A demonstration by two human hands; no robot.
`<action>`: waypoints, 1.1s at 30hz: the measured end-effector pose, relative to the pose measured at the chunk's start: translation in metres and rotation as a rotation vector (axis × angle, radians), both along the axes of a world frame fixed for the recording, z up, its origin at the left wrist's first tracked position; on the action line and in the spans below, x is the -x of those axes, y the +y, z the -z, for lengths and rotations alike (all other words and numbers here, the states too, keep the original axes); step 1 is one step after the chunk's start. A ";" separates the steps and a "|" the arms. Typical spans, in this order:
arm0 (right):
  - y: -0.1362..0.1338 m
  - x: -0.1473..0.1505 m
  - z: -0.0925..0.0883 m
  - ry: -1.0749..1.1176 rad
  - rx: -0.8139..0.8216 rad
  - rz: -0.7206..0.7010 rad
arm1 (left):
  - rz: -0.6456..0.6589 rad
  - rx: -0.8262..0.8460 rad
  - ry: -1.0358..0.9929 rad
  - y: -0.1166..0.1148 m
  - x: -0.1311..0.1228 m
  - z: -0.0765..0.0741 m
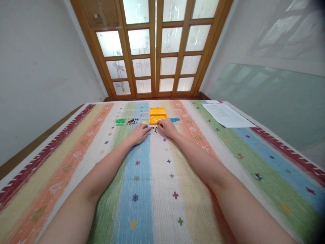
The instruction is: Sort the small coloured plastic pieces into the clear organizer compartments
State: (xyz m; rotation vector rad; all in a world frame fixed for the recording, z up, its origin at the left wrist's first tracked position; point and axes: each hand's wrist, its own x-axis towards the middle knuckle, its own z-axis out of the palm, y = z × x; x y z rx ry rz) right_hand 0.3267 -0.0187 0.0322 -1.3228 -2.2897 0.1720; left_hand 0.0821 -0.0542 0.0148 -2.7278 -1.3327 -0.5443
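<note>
Both my hands meet over the striped cloth at the far middle of the table. Between them lies a small cluster of dark, red and green pieces (155, 129). My left hand (139, 134) rests on the cloth to the left of the pieces, its fingers drawn together; a tiny blue piece (149, 133) shows by its fingertips. At the right, my right hand (168, 128) is closed in a pinch near a dark reddish bit, too small to name. Just beyond the hands stands an orange box (157, 111) with its lid raised and small pale pieces inside.
Clear plastic boxes flank the orange one, holding green pieces (120, 121), brown pieces (132, 120), yellow pieces (145, 121) and blue pieces (175, 120). Printed paper (225, 115) lies at the far right. Behind the table is a glazed wooden door (156, 51).
</note>
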 end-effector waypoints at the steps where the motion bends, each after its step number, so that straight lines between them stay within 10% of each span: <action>1: 0.000 0.000 0.000 -0.005 -0.005 -0.005 | -0.001 -0.004 -0.012 0.000 0.000 0.000; 21: 0.006 -0.003 0.009 0.012 -0.081 -0.065 | 0.006 0.039 -0.180 0.001 0.002 -0.007; 33: 0.007 -0.004 0.011 0.006 -0.060 -0.062 | -0.465 0.062 -0.709 0.032 0.051 -0.003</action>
